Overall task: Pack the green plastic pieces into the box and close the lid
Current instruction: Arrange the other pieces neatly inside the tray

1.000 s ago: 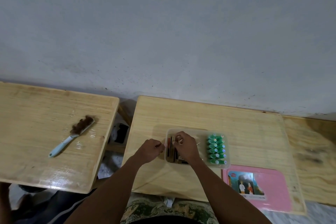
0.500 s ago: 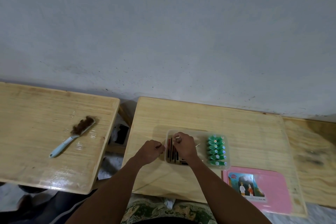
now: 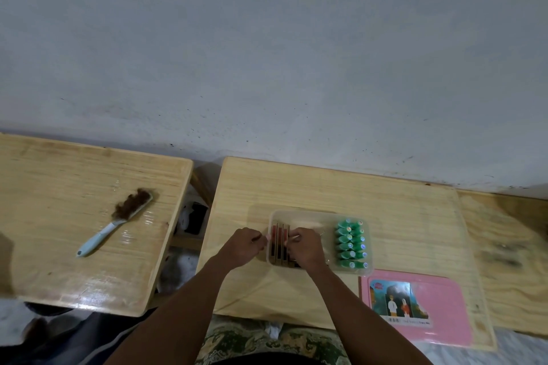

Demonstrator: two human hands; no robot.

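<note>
A clear plastic box (image 3: 323,213) sits on the middle wooden table (image 3: 326,187). Green plastic pieces (image 3: 351,243) lie in two neat rows in its right half. Dark and red flat pieces (image 3: 278,241) stand on edge in its left half. My left hand (image 3: 241,247) is curled, its fingertips pinched at the box's left rim. My right hand (image 3: 305,249) hovers over the left half, fingers closed on the tops of the flat pieces and hiding the ones beneath. A pink lid (image 3: 439,308) with a picture sticker lies flat to the front right of the box.
A second wooden table (image 3: 74,192) on the left carries a light-blue brush (image 3: 118,221) with dark bristles. A dark gap with clutter (image 3: 192,216) separates the two tables. A grey wall (image 3: 267,53) rises right behind them. More wood surface (image 3: 510,246) extends to the right.
My left hand has shifted right until its fingertips reach the box's left rim. My right hand has slid slightly right, uncovering more of the dark flat pieces.
</note>
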